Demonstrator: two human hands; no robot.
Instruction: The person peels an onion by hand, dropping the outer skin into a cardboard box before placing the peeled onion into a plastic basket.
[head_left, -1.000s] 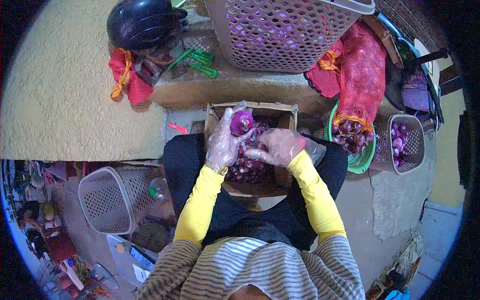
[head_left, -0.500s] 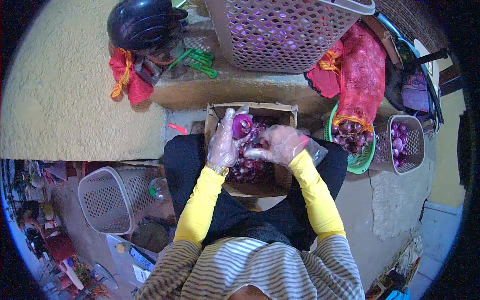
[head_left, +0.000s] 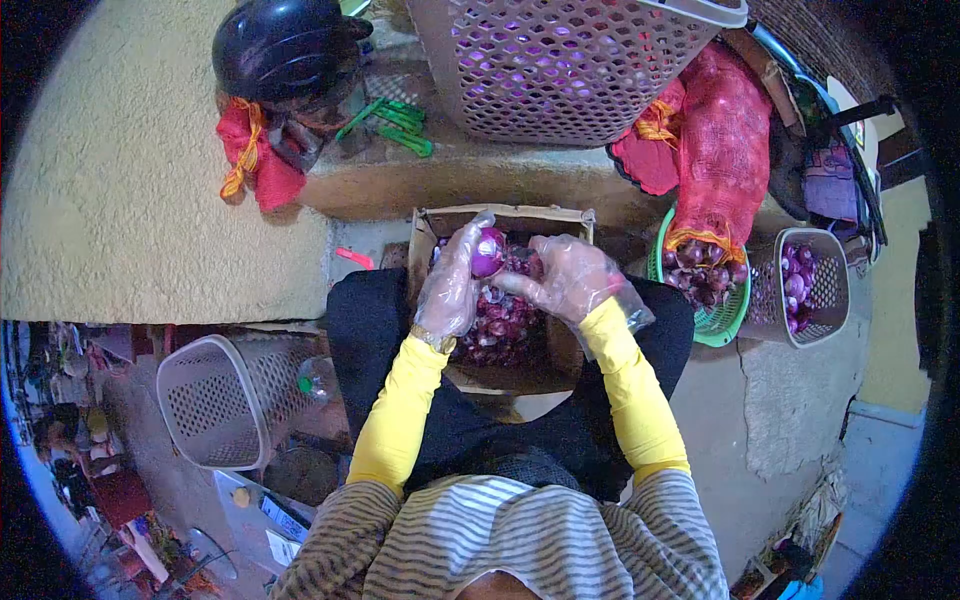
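A shiny purple-red onion is gripped by my left hand, which wears a clear plastic glove. Close to its right side is my right hand, also gloved, with the thumb pointing toward the onion. The right fingers are curled, and whatever they may hold is hidden. Both hands are over a cardboard box between my knees. Loose red-purple onion skins cover the bottom of the box.
At right, a red mesh sack opens over a green basket of onions, beside a grey basket with more onions. A large grey basket stands on the ledge ahead. Another grey basket lies at left.
The onion has turned in my left hand, showing a smoother purple side. My right hand has moved slightly left, its thumb now nearer the onion.
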